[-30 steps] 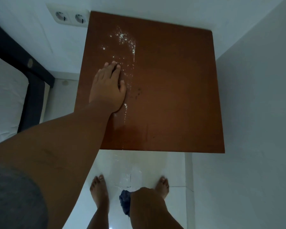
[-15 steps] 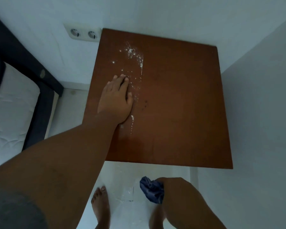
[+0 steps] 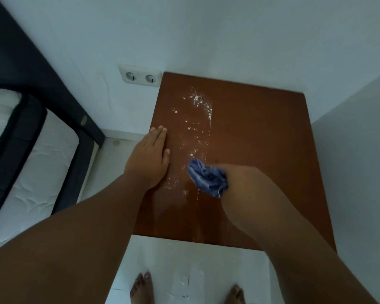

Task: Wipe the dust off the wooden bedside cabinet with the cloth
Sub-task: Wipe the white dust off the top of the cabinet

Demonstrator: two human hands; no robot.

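The wooden bedside cabinet [image 3: 261,150] shows its reddish-brown top from above. White dust [image 3: 199,119] is scattered in a strip down the left half of the top. My left hand [image 3: 150,159] lies flat, palm down, on the cabinet's left edge, beside the dust. My right hand [image 3: 237,181] is blurred and holds a bunched blue cloth [image 3: 206,178] over the middle of the top, at the lower end of the dust strip. Whether the cloth touches the wood I cannot tell.
White walls close in the cabinet at the back and right. A double wall socket [image 3: 139,78] sits left of its back corner. A dark bed frame with a white mattress [image 3: 31,163] fills the left. My bare feet [image 3: 142,288] stand on the white floor in front.
My right hand has risen from below the cabinet's front edge, carrying the blue cloth over the top. My left hand has slid left toward the edge. The camera has tilted up.
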